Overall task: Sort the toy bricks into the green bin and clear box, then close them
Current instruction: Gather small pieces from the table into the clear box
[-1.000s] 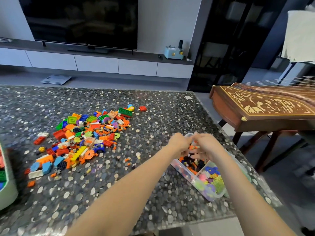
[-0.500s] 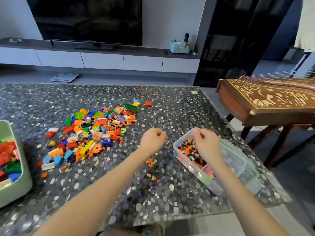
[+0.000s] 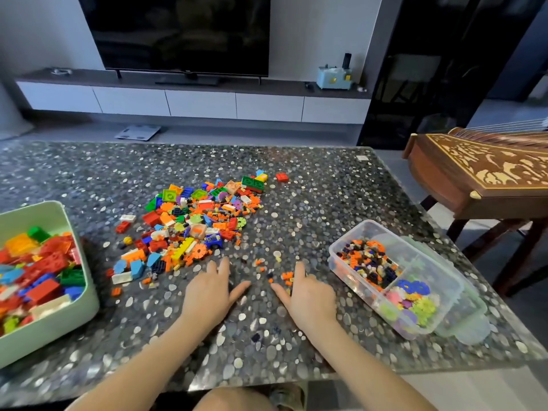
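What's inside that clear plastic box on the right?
The clear box has a divider. The far compartment holds tiny orange, black and cream bricks; the near one holds pastel flower-shaped pieces. Whatever lies beneath those top layers is covered.

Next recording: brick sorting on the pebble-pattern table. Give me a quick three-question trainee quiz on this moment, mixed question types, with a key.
1. True or false: the left hand and the right hand both rest open on the table, holding nothing.
2. Multiple choice: the clear box sits A) on the person's left, B) on the person's right, C) behind the big pile.
3. Short answer: which container holds the larger bricks?

Key:
1. True; the fingers are spread flat, with a few tiny orange pieces lying loose at the right fingertips.
2. B.
3. The green bin; the clear box holds tiny pieces and flower-shaped ones in separate compartments.
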